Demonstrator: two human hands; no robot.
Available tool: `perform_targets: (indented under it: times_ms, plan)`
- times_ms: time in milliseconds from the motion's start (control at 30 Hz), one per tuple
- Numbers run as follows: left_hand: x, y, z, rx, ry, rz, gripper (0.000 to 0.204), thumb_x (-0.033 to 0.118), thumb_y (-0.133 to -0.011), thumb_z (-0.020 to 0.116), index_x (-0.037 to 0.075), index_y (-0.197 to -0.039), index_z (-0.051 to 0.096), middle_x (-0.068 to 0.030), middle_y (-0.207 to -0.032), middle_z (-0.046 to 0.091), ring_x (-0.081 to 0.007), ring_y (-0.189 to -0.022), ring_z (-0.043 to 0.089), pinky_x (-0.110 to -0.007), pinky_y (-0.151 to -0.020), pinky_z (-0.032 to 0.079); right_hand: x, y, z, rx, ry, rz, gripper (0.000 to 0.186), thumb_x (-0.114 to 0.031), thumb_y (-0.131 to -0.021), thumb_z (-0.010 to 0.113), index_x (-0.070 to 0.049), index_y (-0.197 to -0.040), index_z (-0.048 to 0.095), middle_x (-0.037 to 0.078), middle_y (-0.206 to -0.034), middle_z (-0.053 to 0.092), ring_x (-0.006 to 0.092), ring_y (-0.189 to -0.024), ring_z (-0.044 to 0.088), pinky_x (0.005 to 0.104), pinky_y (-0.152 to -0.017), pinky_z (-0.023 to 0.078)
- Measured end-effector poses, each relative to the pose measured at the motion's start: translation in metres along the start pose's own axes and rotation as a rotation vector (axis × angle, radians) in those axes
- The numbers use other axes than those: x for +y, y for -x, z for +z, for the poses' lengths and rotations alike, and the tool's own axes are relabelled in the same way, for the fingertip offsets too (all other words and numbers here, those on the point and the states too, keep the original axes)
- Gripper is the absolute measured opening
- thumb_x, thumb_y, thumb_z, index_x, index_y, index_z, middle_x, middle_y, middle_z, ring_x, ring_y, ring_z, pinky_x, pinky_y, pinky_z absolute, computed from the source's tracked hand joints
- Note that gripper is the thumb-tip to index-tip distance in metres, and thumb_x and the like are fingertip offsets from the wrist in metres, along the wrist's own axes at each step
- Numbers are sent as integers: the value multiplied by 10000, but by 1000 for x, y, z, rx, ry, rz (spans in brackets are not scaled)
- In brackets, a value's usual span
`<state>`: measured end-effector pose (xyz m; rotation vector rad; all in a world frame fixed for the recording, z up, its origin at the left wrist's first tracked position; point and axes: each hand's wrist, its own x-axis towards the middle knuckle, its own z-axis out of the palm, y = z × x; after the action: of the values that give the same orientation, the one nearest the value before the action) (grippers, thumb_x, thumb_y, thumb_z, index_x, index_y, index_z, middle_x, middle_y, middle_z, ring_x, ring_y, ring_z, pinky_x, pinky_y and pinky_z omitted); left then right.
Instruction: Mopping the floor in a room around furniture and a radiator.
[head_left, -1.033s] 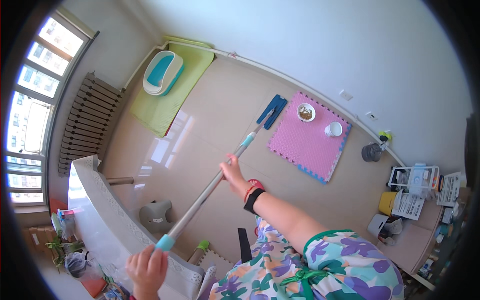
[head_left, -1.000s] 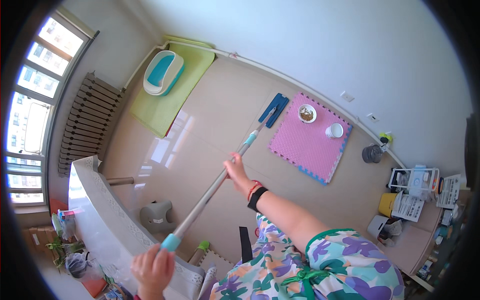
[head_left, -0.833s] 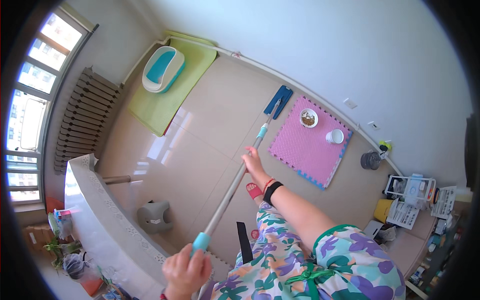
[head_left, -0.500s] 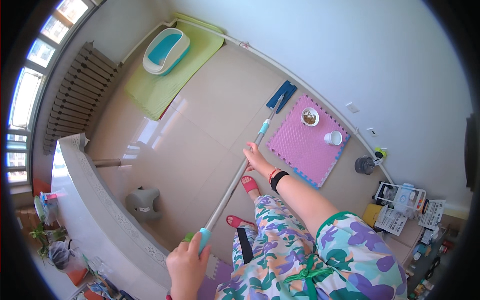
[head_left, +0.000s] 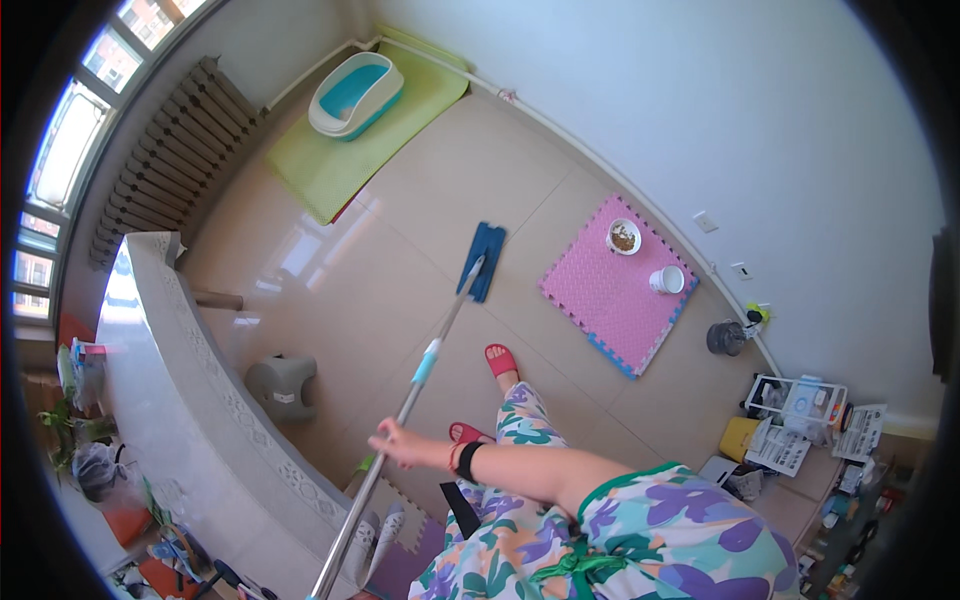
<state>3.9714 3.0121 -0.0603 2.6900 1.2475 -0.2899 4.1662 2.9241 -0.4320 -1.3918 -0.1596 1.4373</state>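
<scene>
My right hand (head_left: 402,444) is closed around the silvery pole of a flat mop (head_left: 408,398), partway along it. The pole slants from the lower edge up to a blue mop head (head_left: 483,262), which lies flat on the tiled floor. A light-blue collar (head_left: 426,362) sits on the pole above my hand. My left hand is out of the picture, and the pole's near end is cut off by the lower edge. My feet stand in red slippers (head_left: 500,360) just right of the pole.
Right of the mop lies a pink foam mat (head_left: 607,285) with a bowl of kibble (head_left: 624,237) and a white cup (head_left: 667,280). A litter box (head_left: 357,95) stands on a green mat (head_left: 330,185) at the back. A grey stool (head_left: 282,388) and a curved white counter (head_left: 205,400) are on the left.
The mop head has moved from beside the pink mat leftward and nearer across the floor. My right hand has come left and closer with the pole. My left hand has dropped out of view.
</scene>
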Motion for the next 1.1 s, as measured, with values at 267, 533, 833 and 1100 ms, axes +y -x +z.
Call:
perform_targets:
  times_ms: [267, 533, 833, 1100]
  plan:
    - [20, -56, -14, 149, -117, 211, 150, 136, -864, 619, -11, -850, 643, -178, -673, 599, -300, -497, 524, -367, -457, 420, -53, -13, -42, -32, -7, -98, 395, -477, -929, 408, -89, -1005, 421, 38, -697, 529, 139, -461, 501, 297, -424, 439]
    - [161, -163, 52, 211, 4, 408, 110, 121, -753, 673, 46, -816, 624, -129, -677, 593, -287, -594, 585, -362, -527, 440, -89, -26, -236, 470, -187, -152, 330, -400, -930, 417, -89, -1036, 453, 32, -684, 503, 130, -513, 538, 285, -463, 467]
    - [264, -180, 53, 124, 134, 608, 74, 95, -812, 621, 36, -853, 605, -110, -703, 620, -218, -590, 598, -308, -500, 423, -99, -43, -312, 743, -650, -390, 437, -309, -918, 476, -140, -1285, 310, 86, -1003, 468, 177, -744, 590, 296, -546, 472]
    - [214, -165, 87, -161, 487, 179, 150, 150, -866, 609, 41, -964, 643, -81, -753, 636, -186, -658, 601, -265, -595, 462, -93, -69, -310, 674, -44, -84, 402, -201, -842, 481, -38, -1200, 401, 92, -703, 536, 204, -598, 571, 338, -521, 476]
